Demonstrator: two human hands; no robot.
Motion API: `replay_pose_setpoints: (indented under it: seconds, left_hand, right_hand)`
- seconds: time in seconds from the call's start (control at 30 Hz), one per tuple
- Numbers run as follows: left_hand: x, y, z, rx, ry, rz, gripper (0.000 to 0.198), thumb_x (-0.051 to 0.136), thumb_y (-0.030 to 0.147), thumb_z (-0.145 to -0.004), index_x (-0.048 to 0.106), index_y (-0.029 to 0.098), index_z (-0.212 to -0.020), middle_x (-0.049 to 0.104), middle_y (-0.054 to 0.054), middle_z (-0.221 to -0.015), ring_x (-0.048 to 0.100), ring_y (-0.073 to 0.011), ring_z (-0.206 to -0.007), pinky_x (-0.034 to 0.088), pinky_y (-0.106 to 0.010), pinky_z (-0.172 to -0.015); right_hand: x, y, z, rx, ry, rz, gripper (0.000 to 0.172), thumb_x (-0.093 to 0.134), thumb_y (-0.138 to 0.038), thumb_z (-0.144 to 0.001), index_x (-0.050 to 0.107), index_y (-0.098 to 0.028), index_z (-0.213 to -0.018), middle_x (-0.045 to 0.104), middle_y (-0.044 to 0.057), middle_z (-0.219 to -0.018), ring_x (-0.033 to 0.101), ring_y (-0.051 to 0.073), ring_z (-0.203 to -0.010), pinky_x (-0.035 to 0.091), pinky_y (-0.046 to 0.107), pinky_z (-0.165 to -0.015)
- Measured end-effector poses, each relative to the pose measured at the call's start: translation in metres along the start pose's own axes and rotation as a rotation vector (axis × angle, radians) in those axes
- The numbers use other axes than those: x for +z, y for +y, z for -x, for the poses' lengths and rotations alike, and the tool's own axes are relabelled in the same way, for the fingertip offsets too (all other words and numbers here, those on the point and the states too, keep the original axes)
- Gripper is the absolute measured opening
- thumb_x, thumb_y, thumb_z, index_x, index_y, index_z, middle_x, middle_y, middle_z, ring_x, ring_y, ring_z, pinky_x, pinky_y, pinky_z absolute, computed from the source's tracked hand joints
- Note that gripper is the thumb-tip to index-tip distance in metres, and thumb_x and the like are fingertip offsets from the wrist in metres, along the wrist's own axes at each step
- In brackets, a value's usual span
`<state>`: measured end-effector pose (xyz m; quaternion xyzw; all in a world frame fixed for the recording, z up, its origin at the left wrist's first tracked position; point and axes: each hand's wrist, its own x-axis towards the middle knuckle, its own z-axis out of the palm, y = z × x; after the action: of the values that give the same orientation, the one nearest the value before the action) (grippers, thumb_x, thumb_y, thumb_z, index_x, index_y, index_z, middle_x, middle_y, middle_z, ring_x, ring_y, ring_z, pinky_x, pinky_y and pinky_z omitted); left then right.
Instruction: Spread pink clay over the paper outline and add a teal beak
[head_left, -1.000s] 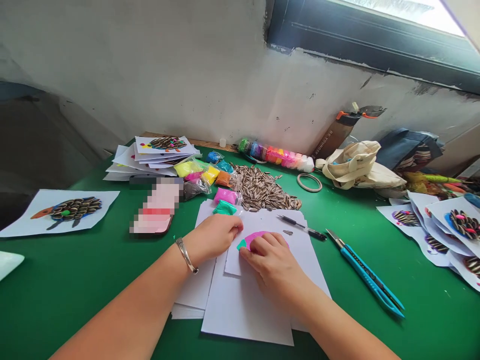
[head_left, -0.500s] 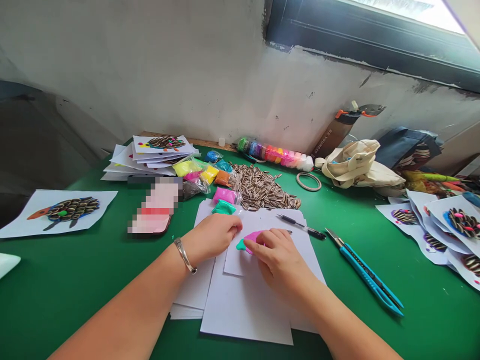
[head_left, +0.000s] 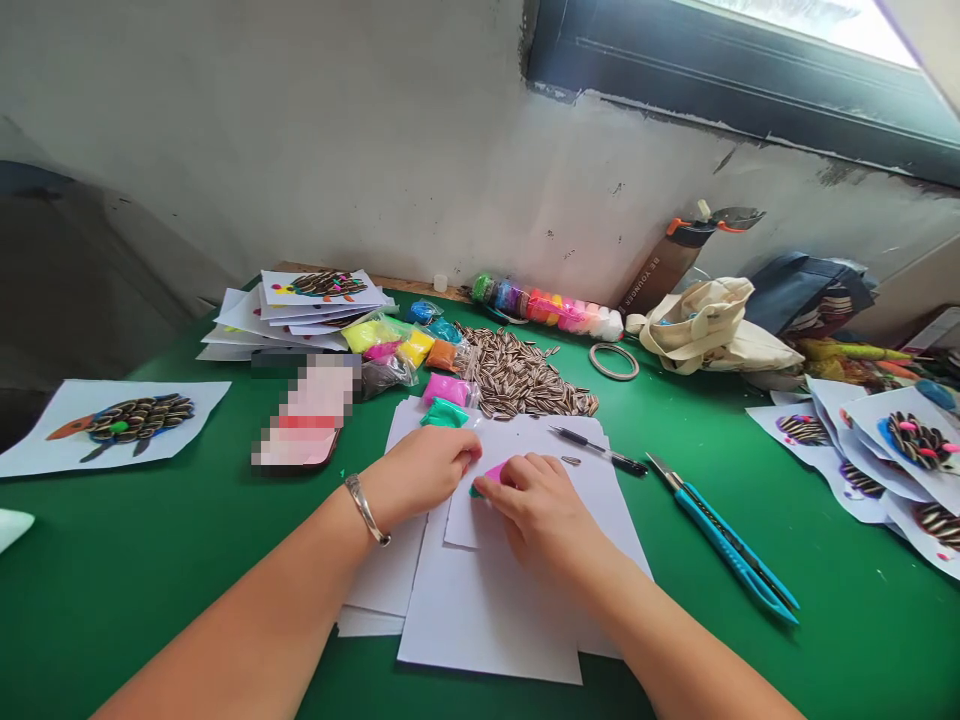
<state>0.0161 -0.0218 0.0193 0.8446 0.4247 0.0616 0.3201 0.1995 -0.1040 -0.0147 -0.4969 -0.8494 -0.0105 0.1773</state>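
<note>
Pink-purple modelling clay (head_left: pixel 495 472) lies flattened on a small white sheet (head_left: pixel 460 530), with a bit of green clay (head_left: pixel 474 491) at its left end. My right hand (head_left: pixel 536 500) is over the clay, fingers bent and fingertips pressed on the green bit, covering most of both colours. To the left, my left hand (head_left: pixel 435 468) hovers by the sheet's upper left edge with thumb and fingers pinched together. Whatever the pinch may hold is hidden. Just beyond that hand lies a bag of green clay (head_left: pixel 445 412), with a bag of pink clay (head_left: pixel 447 388) behind it.
Larger white sheets (head_left: pixel 487 630) lie beneath. Beyond are a pen (head_left: pixel 600 450), a sunflower seed pile (head_left: pixel 517 370) and a tape ring (head_left: pixel 613 362). A blue utility knife (head_left: pixel 731 545), blade out, lies right. A phone (head_left: pixel 307 415) and seed-covered turtle picture (head_left: pixel 139 425) are left.
My right hand has shifted slightly left, and its fingertips now cover most of the green clay. A seed on the paper beyond it shows more fully. The left hand stays pinched.
</note>
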Motion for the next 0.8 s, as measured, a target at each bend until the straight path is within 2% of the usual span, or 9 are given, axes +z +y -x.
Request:
replay_pose_setpoints:
  seconds: [0.13,0.3,0.6,0.8]
  left_hand:
    - [0.0,0.0,0.0,0.0,0.001,0.001,0.027,0.041,0.016,-0.086,0.067,0.021,-0.082,0.068,-0.001,-0.076,0.058,-0.0164,-0.068,0.038,-0.026,-0.059]
    - [0.0,0.0,0.0,-0.007,0.004,-0.001,0.026,0.041,0.017,-0.086,0.067,0.022,-0.082,0.068,-0.001,-0.077,0.058,-0.0167,-0.069,0.037,-0.026,-0.059]
    - [0.0,0.001,0.001,-0.002,0.001,0.002,0.026,0.04,0.016,-0.086,0.066,0.022,-0.081,0.067,0.0,-0.076,0.057,-0.0162,-0.069,0.037,-0.025,-0.059]
    - [-0.001,0.001,0.001,-0.004,-0.001,-0.004,0.027,0.04,0.015,-0.086,0.066,0.021,-0.08,0.066,-0.001,-0.075,0.056,-0.0161,-0.068,0.036,-0.026,-0.059]
  right_hand:
    - [-0.003,0.003,0.0,0.011,0.037,-0.007,0.04,0.052,-0.005,-0.083,0.065,-0.025,-0.116,0.056,0.003,-0.08,0.044,0.016,-0.072,0.028,0.03,-0.069]
    - [-0.003,-0.001,-0.003,-0.023,-0.012,0.08,0.036,0.057,-0.004,-0.078,0.069,-0.025,-0.105,0.057,0.004,-0.077,0.042,0.018,-0.071,0.028,0.033,-0.072]
    - [-0.011,-0.003,0.002,0.041,-0.007,-0.054,0.046,0.052,0.001,-0.078,0.066,-0.026,-0.113,0.056,0.003,-0.083,0.045,0.016,-0.076,0.029,0.03,-0.073]
    - [-0.012,-0.006,0.003,-0.017,-0.064,-0.045,0.035,0.054,-0.004,-0.081,0.069,-0.025,-0.104,0.058,0.004,-0.08,0.045,0.018,-0.077,0.03,0.032,-0.075]
